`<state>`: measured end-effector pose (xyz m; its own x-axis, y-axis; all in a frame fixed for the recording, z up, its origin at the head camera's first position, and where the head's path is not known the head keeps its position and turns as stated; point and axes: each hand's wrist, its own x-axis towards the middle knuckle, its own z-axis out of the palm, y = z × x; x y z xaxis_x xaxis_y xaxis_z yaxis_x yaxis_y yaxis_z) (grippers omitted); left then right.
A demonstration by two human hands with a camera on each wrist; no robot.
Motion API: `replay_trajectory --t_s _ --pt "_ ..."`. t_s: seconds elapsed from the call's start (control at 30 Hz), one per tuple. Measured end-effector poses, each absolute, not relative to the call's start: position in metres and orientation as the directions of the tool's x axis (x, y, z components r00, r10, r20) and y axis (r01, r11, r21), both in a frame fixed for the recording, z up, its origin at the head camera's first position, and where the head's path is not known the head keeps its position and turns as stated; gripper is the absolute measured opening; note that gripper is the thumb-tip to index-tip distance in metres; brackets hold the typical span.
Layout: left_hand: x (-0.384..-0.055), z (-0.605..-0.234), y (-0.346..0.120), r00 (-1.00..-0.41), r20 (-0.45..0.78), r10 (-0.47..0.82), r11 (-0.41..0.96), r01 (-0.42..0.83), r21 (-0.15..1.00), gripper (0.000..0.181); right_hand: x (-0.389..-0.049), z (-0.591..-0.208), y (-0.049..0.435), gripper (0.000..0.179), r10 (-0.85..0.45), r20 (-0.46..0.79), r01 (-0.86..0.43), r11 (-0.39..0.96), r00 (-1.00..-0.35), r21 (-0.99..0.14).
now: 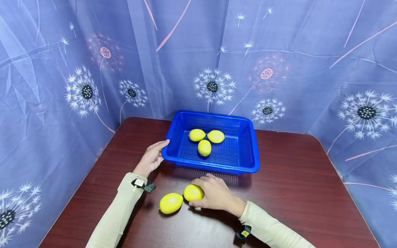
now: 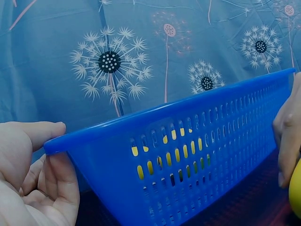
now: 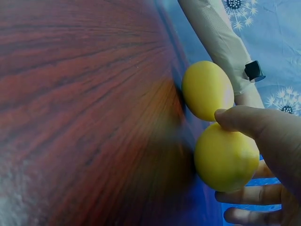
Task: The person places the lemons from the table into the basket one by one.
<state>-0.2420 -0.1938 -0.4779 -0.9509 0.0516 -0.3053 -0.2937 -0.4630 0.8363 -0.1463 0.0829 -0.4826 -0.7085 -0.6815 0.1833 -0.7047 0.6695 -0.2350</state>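
Left hand point(image 1: 152, 160): grip is closed on the left end of the blue basket point(image 1: 214, 167), pinching the rim. Left wrist view shows thumb over the top of the rim, fingers below it.

Right hand point(image 1: 214, 193): grip is part open, spread to the width of one lemon point(image 1: 193, 192) and holding it. Thumb on the near side, fingers round the far side. Can't tell if this one is off the table point(image 1: 294, 179) or resting on it.

Second lemon point(image 1: 171, 203) lies on the table just to the left of the held one, nobody's fingers round it. Can't tell if the two touch.

Basket is at the back half of the table, ahead of both hands. Three more lemons point(image 1: 204, 147) in it: two side by side toward the back, one in front of them, all left of centre on the basket floor. Some yellow shows through the slots in the left wrist view.

Rest: pale sleeves point(image 1: 128, 199), dark wrist straps point(image 1: 149, 187), blue dandelion-print curtain point(image 1: 173, 69) behind the table.
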Motion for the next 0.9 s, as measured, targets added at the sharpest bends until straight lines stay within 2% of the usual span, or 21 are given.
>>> replay_trajectory --t_s 0.5,0.9 --pt "-0.243 -0.477 -0.193 -0.95 -0.307 0.052 -0.446 -0.298 0.844 0.007 -0.142 -0.476 0.087 0.057 -0.665 0.253 -0.712 0.649 -0.702 -0.268" --pt "-0.244 -0.478 -0.195 -0.948 -0.313 0.052 -0.46 -0.301 0.835 0.011 -0.138 -0.445 0.101 0.057 -0.695 0.209 -0.718 0.612 -0.688 -0.33"
